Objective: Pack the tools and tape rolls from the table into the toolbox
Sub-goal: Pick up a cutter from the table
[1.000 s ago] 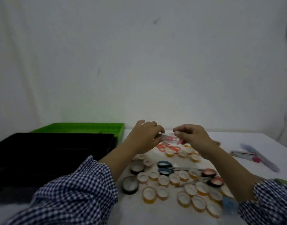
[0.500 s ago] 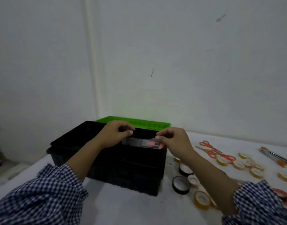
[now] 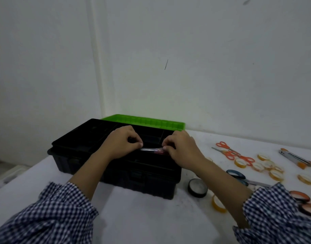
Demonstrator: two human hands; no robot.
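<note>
now a tool hangs over the open toolbox
left hand pinches its silver end, right hand its pink end; tape rolls and scissors lie on the table at right.

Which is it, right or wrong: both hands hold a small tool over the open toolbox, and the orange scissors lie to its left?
Wrong in one point: the head view shows the orange scissors right of the toolbox, not left. The left hand and right hand do hold the small tool.
</note>
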